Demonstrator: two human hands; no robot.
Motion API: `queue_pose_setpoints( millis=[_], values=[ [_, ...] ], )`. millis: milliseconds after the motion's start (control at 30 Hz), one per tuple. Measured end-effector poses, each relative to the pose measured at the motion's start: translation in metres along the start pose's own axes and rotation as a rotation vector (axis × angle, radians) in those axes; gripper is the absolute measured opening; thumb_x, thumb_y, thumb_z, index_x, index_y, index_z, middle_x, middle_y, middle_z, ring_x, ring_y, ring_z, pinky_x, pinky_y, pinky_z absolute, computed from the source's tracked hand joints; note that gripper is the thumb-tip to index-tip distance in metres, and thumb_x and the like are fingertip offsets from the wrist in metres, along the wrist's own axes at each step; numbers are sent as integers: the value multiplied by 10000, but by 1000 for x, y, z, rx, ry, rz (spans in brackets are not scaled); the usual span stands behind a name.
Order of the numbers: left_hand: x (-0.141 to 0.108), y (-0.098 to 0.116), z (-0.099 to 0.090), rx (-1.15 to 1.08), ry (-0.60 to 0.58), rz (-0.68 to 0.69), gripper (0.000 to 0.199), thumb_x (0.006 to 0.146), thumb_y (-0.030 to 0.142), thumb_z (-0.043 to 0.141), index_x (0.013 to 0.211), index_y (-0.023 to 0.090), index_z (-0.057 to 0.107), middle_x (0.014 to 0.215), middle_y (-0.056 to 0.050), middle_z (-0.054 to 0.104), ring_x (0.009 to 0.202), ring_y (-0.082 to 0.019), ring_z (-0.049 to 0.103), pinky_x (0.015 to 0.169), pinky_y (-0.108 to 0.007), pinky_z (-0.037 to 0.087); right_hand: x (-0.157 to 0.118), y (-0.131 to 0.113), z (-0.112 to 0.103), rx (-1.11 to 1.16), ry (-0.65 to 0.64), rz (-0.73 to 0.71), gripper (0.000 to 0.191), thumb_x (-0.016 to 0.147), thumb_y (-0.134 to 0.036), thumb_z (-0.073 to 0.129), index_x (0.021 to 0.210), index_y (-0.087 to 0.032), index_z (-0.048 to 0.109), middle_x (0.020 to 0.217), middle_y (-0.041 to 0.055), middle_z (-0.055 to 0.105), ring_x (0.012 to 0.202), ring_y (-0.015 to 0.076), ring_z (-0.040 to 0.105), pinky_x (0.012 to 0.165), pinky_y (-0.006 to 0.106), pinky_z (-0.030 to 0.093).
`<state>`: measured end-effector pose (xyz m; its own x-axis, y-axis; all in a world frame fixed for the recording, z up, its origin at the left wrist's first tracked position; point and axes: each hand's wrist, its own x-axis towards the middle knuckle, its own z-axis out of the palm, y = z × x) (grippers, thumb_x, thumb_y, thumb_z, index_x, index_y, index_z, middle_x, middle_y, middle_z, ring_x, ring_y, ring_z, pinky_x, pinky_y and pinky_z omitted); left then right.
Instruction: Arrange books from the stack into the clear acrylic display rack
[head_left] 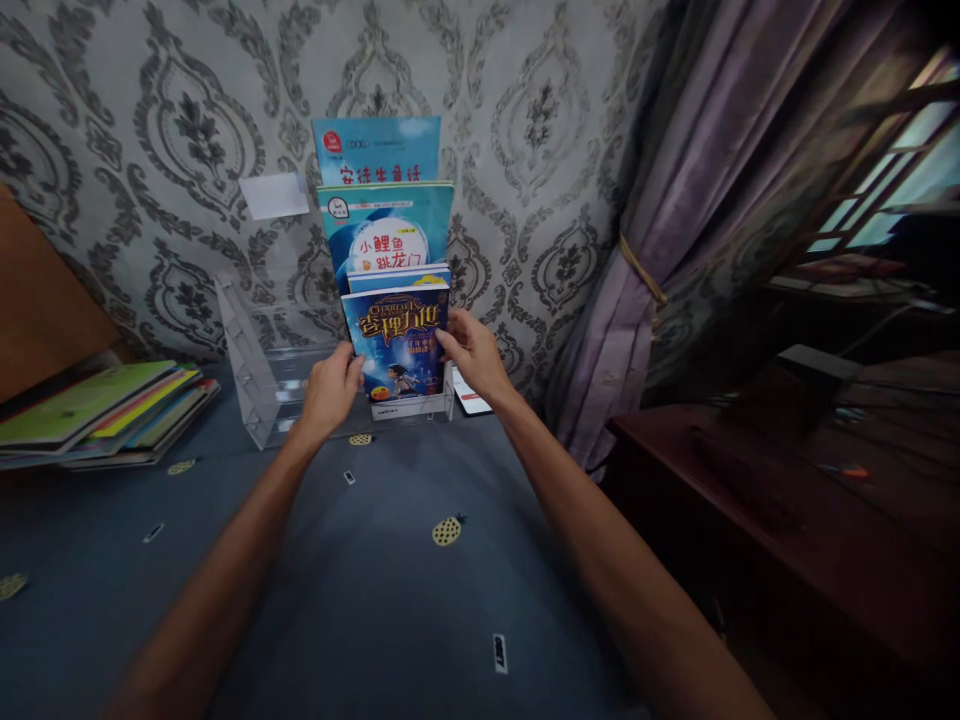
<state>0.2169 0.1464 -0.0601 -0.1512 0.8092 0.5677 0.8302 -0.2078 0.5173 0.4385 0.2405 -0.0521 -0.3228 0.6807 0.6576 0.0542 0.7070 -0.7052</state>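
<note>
A dark blue book (397, 345) with gold lettering stands upright at the front of a clear acrylic tiered rack (251, 375). My left hand (334, 388) grips its left edge, thumb toward the cover. On the opposite edge is my right hand (476, 352), thumb on the front and fingers bent behind. The book's lower edge sits behind the rack's front lip, above a white strip (409, 407). Rising behind it in steps are a turquoise book (386, 215) with a round white title patch and a taller light blue book (375, 140). Another blue book's top edge (400, 281) shows between.
Flat books and folders (97, 410) lie piled on the left of the blue patterned tablecloth (375, 600). A phone (470, 393) lies right of the rack. A white card (274, 196) shows against the wallpaper. A tied purple curtain (637, 270) and dark red furniture (720, 480) stand right.
</note>
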Motion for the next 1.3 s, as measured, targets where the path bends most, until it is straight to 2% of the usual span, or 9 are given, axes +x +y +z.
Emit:
queue_pose_setpoints(
  millis=[133, 233, 333, 400, 600, 767, 1033, 1300],
  values=[
    [-3, 7, -3, 160, -61, -39, 232, 985, 310, 435, 1026, 186, 627, 875, -83, 727, 846, -237, 690, 777, -302, 466, 1, 0, -5, -190, -19, -32, 236, 899, -288, 542, 1109, -207, 613, 1012, 70, 693, 890, 236, 650, 691, 349, 562],
    [-7, 17, -4, 426, -132, -102, 303, 1017, 339, 395, 1149, 182, 617, 989, -126, 746, 961, -290, 705, 811, -339, 478, 1, 0, -10, -466, -68, -34, 201, 894, -221, 562, 1069, -175, 647, 985, 92, 729, 897, 248, 654, 812, 375, 525],
    [-11, 26, -2, 657, -226, -136, 377, 1038, 388, 338, 1199, 186, 612, 1053, -155, 748, 993, -334, 713, 804, -378, 498, 0, -4, -14, -681, -171, 63, 145, 904, -223, 598, 1020, -169, 664, 951, 97, 745, 888, 250, 667, 807, 344, 491],
    [-12, 29, -1, 719, -273, -146, 415, 1047, 398, 293, 1206, 184, 611, 1064, -162, 748, 995, -341, 719, 794, -386, 510, -1, -9, -15, -756, -214, 129, 151, 920, -248, 612, 1038, -169, 664, 973, 102, 750, 913, 254, 677, 783, 324, 476],
    [-13, 31, 2, 752, -294, -148, 447, 1052, 396, 255, 1243, 170, 590, 1060, -175, 751, 994, -341, 728, 802, -399, 524, -3, -23, -15, -815, -222, 239, 206, 956, -305, 608, 1101, -174, 671, 1038, 98, 759, 990, 243, 687, 786, 295, 462],
    [-15, 32, 3, 752, -294, -147, 433, 1052, 394, 266, 1220, 168, 595, 1046, -174, 753, 990, -348, 730, 803, -407, 529, -3, -27, -12, -805, -177, 314, 319, 949, -299, 620, 1238, -164, 624, 1059, 95, 764, 1036, 258, 686, 805, 313, 469],
    [-14, 30, 7, 709, -287, -154, 405, 1054, 375, 282, 1216, 151, 578, 1028, -173, 754, 982, -345, 731, 796, -397, 525, -2, -21, -8, -818, -173, 273, 262, 951, -262, 600, 1185, -162, 663, 1080, 99, 763, 1025, 249, 694, 834, 304, 474],
    [-14, 28, 9, 718, -280, -142, 394, 1054, 367, 288, 1217, 151, 574, 1014, -171, 754, 954, -347, 735, 779, -397, 526, -4, -24, -7, -870, -183, 256, 211, 964, -261, 577, 1127, -178, 682, 1078, 95, 765, 1011, 244, 696, 801, 288, 467]
  ],
)
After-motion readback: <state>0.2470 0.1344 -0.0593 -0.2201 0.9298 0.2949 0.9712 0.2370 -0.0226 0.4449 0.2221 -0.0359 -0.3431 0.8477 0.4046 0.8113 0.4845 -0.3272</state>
